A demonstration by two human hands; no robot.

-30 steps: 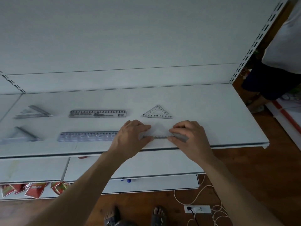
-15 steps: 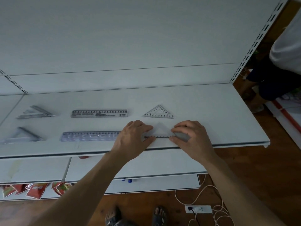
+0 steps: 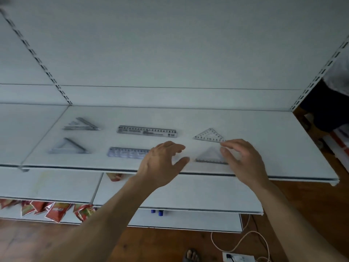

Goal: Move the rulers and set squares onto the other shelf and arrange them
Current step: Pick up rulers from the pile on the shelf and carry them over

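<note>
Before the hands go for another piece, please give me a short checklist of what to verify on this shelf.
1. Left hand empty, fingers spread: ok.
2. Right hand empty: ok.
3. Front set square lies flat, free of both hands: ok.
4. It lines up under the rear set square: ok.
5. Front ruler in line below the rear ruler: cannot tell, the left hand covers its right end.
6. Two left set squares neat: cannot tell, blurred.
</note>
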